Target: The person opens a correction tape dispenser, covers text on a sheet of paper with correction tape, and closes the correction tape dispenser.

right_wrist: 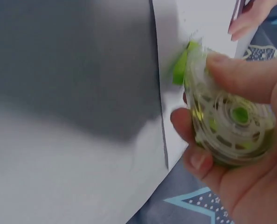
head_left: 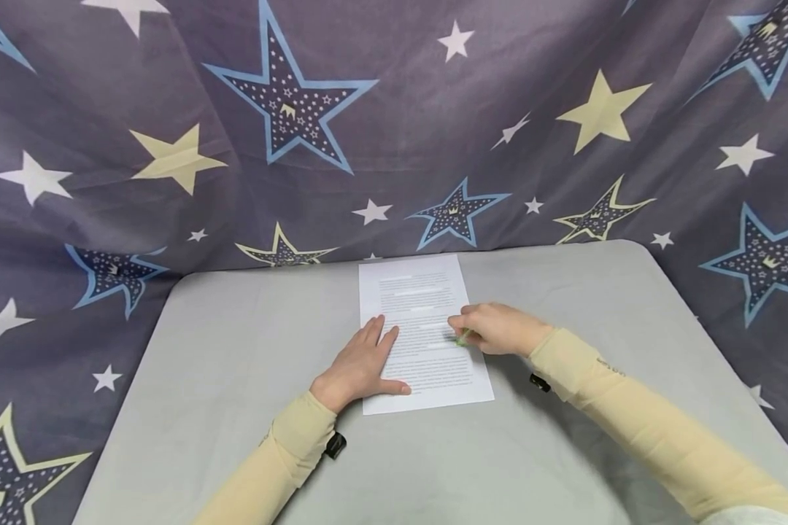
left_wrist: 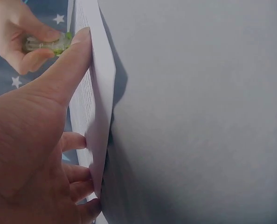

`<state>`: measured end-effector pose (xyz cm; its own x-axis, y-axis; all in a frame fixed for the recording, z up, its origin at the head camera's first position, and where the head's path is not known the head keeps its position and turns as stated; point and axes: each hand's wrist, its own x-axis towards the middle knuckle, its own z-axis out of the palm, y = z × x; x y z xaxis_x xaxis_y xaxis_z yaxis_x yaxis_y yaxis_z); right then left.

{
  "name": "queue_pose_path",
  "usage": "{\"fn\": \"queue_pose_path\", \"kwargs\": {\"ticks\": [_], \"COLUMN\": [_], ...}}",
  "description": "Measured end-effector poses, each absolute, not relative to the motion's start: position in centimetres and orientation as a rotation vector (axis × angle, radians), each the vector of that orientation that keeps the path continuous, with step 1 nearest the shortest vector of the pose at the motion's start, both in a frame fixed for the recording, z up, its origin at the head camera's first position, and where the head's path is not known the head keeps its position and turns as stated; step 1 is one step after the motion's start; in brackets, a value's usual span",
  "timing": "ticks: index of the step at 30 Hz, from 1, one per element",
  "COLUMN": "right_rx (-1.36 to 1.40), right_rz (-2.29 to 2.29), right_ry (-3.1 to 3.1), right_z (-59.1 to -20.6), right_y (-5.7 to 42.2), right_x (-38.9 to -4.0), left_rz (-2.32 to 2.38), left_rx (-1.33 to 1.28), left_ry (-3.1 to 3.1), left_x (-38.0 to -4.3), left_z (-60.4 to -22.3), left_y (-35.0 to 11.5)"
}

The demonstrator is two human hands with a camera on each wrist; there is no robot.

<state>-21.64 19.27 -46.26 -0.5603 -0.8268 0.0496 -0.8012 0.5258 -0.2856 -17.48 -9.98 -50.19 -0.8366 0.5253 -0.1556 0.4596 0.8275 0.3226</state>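
A printed sheet of paper (head_left: pixel 427 379) lies on the table, with white strips covering parts of several text lines. My right hand (head_left: pixel 495 328) grips a correction tape dispenser (right_wrist: pixel 231 116), clear with green parts, its green tip at the paper near the sheet's right side. In the left wrist view the dispenser (left_wrist: pixel 47 45) shows beyond my left thumb. My left hand (head_left: pixel 361 364) rests on the sheet's left side with fingers spread and thumb out across the lower text. The paper's near edge lifts slightly off the table in the left wrist view.
The table (head_left: pixel 236 350) has a grey cover and rounded far corners. A dark curtain (head_left: pixel 394 131) printed with stars hangs behind it and at both sides. Small black devices (head_left: pixel 335 445) sit under both wrists.
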Motion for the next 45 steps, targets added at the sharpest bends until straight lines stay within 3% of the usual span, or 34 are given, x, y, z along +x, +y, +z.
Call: {"fn": "queue_pose_path", "kwargs": {"ticks": [15, 45], "right_rx": [-1.508, -1.376], "right_rz": [-0.413, -0.587], "right_ry": [2.720, 2.667], "right_z": [-46.7, -47.0], "right_y": [20.1, 20.9], "right_x": [-20.8, -21.1], "left_rz": [0.423, 0.453], "left_rx": [0.775, 0.775], "left_ry": [2.772, 2.776], "left_x": [-17.4, -17.5], "left_z": [-50.2, -50.0], "left_y": [-9.8, -10.0]}}
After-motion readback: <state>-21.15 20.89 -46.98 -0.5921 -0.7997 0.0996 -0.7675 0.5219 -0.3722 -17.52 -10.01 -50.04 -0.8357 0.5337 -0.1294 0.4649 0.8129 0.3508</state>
